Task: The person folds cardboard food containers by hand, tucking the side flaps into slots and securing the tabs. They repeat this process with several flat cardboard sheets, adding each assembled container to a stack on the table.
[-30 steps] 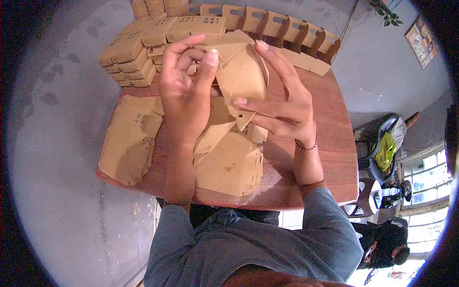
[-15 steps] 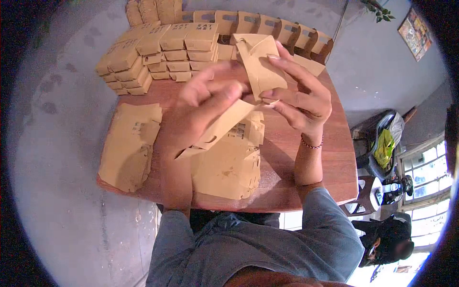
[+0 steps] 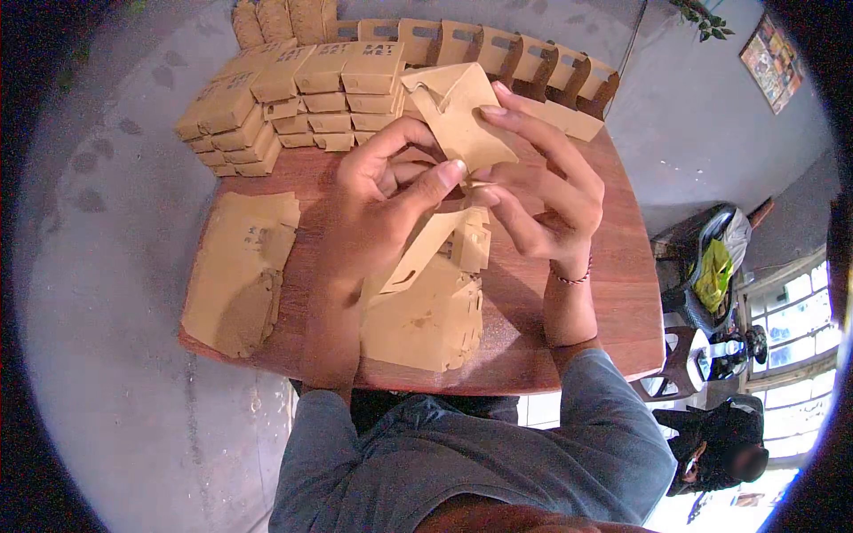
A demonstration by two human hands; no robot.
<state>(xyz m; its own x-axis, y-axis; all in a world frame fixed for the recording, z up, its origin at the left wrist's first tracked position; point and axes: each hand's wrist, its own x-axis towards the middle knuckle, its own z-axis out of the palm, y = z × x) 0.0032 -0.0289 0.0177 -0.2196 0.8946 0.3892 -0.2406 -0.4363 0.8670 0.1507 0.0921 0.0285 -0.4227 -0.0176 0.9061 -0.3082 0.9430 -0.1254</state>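
A partly folded brown cardboard box [image 3: 466, 111] is held up above the table between my two hands. My left hand [image 3: 386, 195] pinches its lower corner, thumb pressed on the card near the fold. My right hand [image 3: 551, 182] grips the other side, with upper fingers along the panel and the thumb and a finger closed at the lower corner. A long flap of the same box hangs down past my left palm. Beneath it lies a stack of flat printed box blanks [image 3: 422, 320], partly covered by my left arm.
Another pile of flat blanks [image 3: 240, 275] lies at the table's left. Folded boxes marked "EAT ME!" [image 3: 324, 71] are stacked at the back left. A row of open carriers with cut-out windows [image 3: 498, 53] lines the far edge. A person in dark clothing [image 3: 720, 444] is at lower right.
The box has shifted slightly left and tilted, its panel turned more toward me. My left thumb has moved up onto its lower corner, and my right hand has come a little left.
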